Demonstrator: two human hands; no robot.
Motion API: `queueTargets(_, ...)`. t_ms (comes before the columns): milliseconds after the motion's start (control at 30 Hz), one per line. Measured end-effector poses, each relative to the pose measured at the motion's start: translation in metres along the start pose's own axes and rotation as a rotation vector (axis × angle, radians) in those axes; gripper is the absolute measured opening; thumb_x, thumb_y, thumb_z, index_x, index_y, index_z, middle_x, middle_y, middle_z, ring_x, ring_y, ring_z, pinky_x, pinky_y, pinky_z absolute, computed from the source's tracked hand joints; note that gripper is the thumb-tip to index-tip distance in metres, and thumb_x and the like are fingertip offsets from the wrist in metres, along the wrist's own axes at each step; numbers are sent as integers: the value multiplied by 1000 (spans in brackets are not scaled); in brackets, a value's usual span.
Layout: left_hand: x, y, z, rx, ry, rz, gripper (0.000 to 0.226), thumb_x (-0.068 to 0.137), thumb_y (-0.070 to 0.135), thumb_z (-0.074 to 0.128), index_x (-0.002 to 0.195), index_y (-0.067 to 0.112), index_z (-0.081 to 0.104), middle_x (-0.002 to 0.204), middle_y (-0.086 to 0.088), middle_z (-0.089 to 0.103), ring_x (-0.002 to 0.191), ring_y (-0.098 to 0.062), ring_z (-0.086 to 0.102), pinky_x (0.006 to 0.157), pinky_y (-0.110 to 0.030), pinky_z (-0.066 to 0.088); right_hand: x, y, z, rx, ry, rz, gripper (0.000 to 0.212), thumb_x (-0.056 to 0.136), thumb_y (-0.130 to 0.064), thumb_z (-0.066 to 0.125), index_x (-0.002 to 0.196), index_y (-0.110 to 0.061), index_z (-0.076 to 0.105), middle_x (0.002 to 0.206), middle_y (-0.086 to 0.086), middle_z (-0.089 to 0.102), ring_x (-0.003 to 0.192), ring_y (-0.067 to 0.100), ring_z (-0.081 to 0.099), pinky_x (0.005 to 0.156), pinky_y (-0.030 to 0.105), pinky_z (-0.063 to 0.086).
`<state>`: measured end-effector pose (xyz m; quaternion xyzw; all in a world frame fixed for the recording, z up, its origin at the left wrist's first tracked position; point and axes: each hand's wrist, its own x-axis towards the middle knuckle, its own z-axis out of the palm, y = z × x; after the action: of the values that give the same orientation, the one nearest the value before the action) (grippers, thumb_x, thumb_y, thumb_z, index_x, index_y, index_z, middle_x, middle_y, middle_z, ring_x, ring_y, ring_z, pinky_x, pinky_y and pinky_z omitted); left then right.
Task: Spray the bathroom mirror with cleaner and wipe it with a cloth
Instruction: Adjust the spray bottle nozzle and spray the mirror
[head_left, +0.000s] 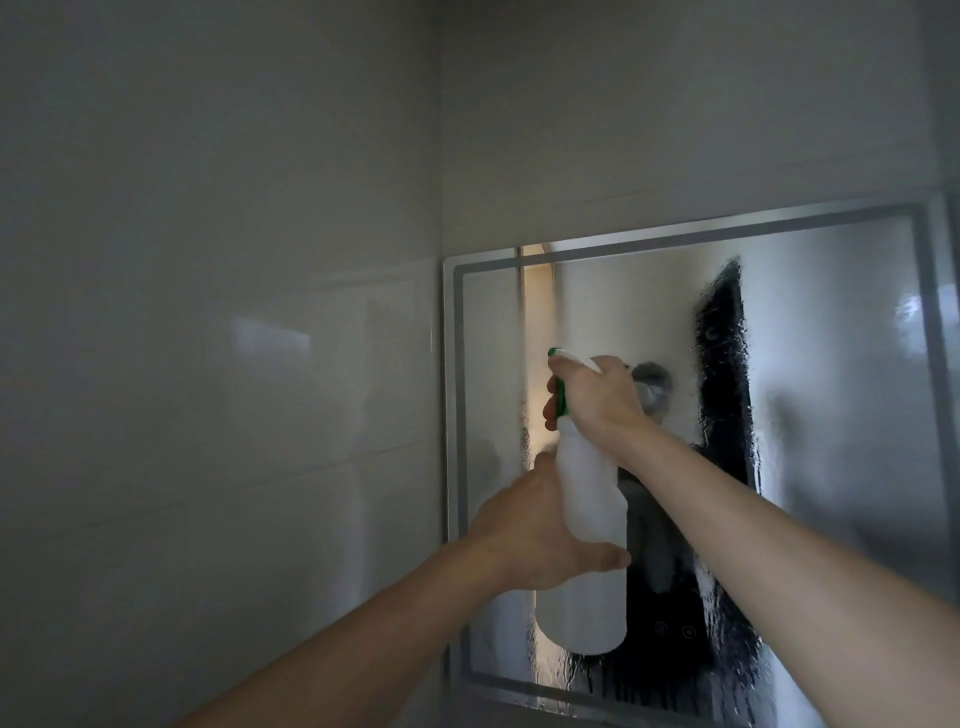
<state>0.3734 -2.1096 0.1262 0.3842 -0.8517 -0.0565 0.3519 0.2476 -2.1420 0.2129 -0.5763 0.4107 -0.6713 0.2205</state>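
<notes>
A white spray bottle (589, 499) with a green trigger and nozzle is held up in front of the framed mirror (831, 364). My right hand (597, 400) grips the bottle's neck, fingers curled round the trigger. My left hand (530, 535) grips the bottle's body from the left, thumb across its front. The nozzle points left and up, close to the glass. The mirror's surface is covered with wet film and droplets that blur the reflection. No cloth is in view.
Pale glossy wall tiles (208, 364) fill the left and the area above the mirror. The mirror hangs on the right-hand wall of a corner (441, 156). Its lower edge lies near the frame's bottom.
</notes>
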Motion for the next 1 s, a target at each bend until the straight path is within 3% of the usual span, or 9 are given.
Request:
queueTargets(133, 0, 3, -1, 37, 12, 13, 85, 65, 63, 81, 131, 36, 34, 102, 24, 38, 87, -1, 49, 59, -10, 34, 0, -2, 1, 32, 35, -19, 39, 68, -49, 64, 72, -11, 65, 50, 3, 66, 43, 20, 63, 52, 33, 52)
queueTargets(200, 2, 4, -3, 35, 7, 10, 79, 67, 61, 81, 126, 38, 35, 100, 25, 39, 92, -4, 53, 62, -14, 41, 0, -6, 1, 20, 27, -38, 37, 69, -49, 62, 70, -12, 66, 53, 5, 69, 49, 21, 66, 57, 37, 54)
queueTargets(333, 8, 7, -11, 34, 9, -47, 73, 62, 62, 82, 110, 41, 30, 102, 24, 46, 88, 0, 55, 61, -20, 44, 3, -17, -1, -14, 9, -74, 34, 80, -42, 58, 83, -10, 71, 67, 2, 77, 63, 10, 73, 68, 32, 52)
queueTargets(533, 17, 12, -26, 71, 16, -60, 74, 60, 62, 82, 103, 39, 26, 96, 23, 46, 80, 1, 52, 54, -19, 40, 5, -33, -1, 23, -73, -95, 32, 78, -36, 62, 96, -11, 71, 83, 3, 80, 92, 23, 75, 85, 38, 55)
queueTargets(633, 21, 13, -33, 46, -13, -21, 61, 66, 55, 83, 90, 45, 28, 95, 22, 47, 80, 1, 53, 56, -17, 43, 8, -38, -1, -9, -76, -97, 37, 78, -44, 62, 95, -12, 69, 79, 3, 79, 86, 21, 77, 85, 39, 54)
queueTargets(700, 21, 14, -34, 42, -18, -8, 60, 66, 56, 82, 94, 45, 30, 99, 22, 48, 85, -2, 55, 62, -22, 50, 10, -41, 0, -53, -71, -89, 40, 81, -48, 59, 92, -10, 68, 74, 4, 78, 80, 21, 76, 79, 37, 54)
queueTargets(867, 18, 15, -35, 47, 9, -33, 71, 65, 62, 81, 106, 46, 25, 106, 20, 48, 96, -9, 57, 74, -31, 55, 10, -49, 7, -60, 7, -67, 37, 91, -39, 58, 73, -8, 62, 50, 4, 66, 45, 18, 64, 46, 23, 48)
queueTargets(1000, 21, 16, -42, 53, 42, -42, 74, 65, 57, 82, 111, 40, 27, 112, 14, 51, 103, -14, 58, 87, -42, 57, 10, -52, 10, -61, 78, -123, 37, 93, -36, 56, 68, -10, 63, 53, 3, 69, 47, 12, 64, 52, 23, 47)
